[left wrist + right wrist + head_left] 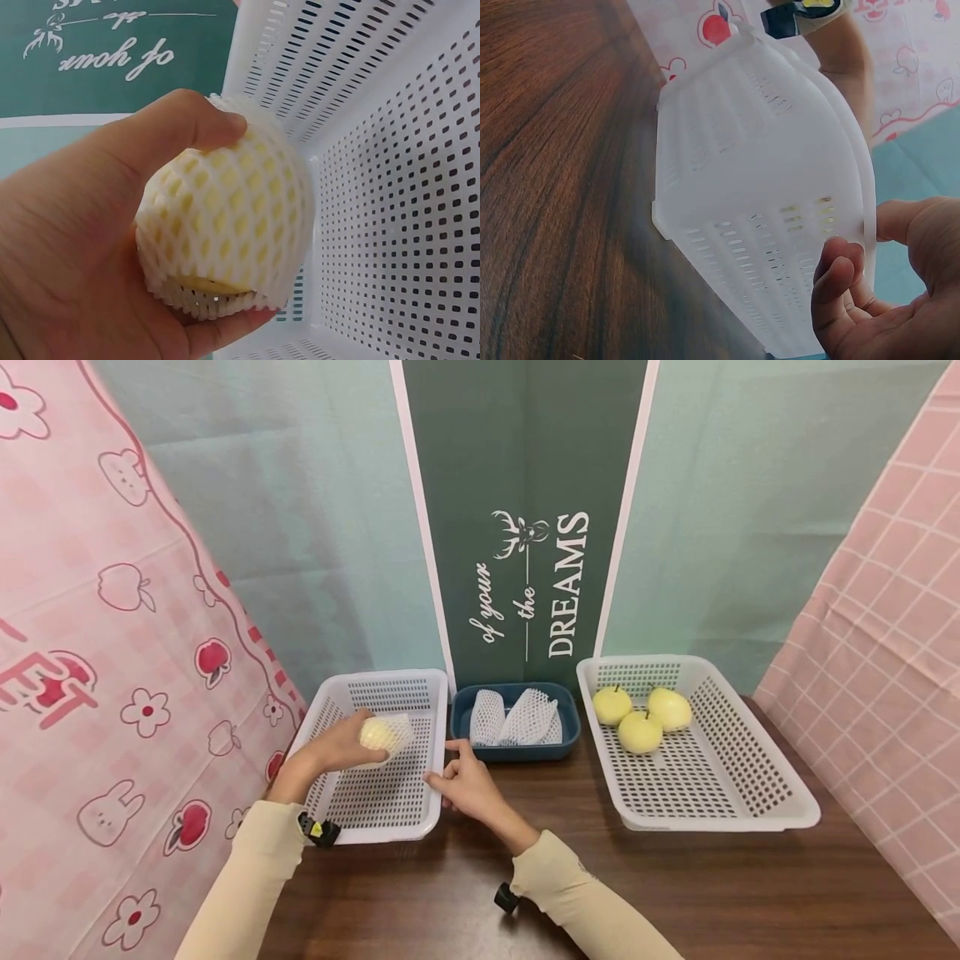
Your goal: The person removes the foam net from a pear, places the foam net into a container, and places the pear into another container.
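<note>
Inside the left white basket (431, 760), my left hand (341, 745) holds a yellow pear (375, 737) wrapped in a white foam net (255, 202). In the left wrist view the thumb lies across the net's upper part and a finger passes beneath the pear. My right hand (468, 785) grips the rim on that basket's right side. The right wrist view has its thumb at the rim and its other fingers curled by the outer wall (757, 180).
A dark blue bin (517, 752) with several foam nets (528, 718) stands between the baskets. The right white basket (750, 760) holds three bare yellow pears (640, 732) at its far left. Printed cloths (300, 527) hang behind and beside the wooden table (420, 902).
</note>
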The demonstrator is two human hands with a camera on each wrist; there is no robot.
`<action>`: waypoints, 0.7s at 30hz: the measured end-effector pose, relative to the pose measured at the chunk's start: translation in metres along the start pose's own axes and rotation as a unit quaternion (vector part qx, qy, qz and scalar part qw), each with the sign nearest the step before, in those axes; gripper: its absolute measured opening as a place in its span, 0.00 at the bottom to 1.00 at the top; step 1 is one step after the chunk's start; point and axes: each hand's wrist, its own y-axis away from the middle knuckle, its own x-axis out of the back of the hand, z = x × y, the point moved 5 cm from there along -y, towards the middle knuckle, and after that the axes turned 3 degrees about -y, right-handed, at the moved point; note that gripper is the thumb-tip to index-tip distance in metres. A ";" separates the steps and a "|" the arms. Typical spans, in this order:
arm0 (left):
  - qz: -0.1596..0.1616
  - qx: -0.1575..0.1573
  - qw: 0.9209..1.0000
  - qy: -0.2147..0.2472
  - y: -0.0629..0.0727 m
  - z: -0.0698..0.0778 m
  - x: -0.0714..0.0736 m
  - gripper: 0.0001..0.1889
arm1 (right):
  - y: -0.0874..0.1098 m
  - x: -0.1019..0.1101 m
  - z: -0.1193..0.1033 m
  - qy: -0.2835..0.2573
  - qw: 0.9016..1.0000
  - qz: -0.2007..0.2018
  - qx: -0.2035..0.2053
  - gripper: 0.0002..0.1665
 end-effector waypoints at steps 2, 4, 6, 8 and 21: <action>0.012 -0.008 1.000 -0.001 -0.001 0.003 0.002 0.41 | 0.000 0.000 -0.001 0.000 1.000 0.001 0.001 0.39; 0.024 -0.013 1.000 -0.006 -0.001 0.005 0.004 0.41 | 0.000 0.000 -0.001 0.002 1.000 0.000 -0.001 0.39; 0.032 -0.021 0.999 -0.008 -0.001 0.007 0.006 0.40 | 0.000 0.001 -0.001 0.005 1.000 -0.002 0.000 0.39; 0.039 -0.023 0.999 -0.010 -0.002 0.009 0.006 0.40 | 0.000 0.001 -0.001 0.007 1.000 -0.004 0.000 0.39; 0.056 -0.030 0.998 -0.006 -0.006 0.024 0.007 0.40 | -0.001 0.004 0.001 0.020 1.000 -0.006 -0.004 0.39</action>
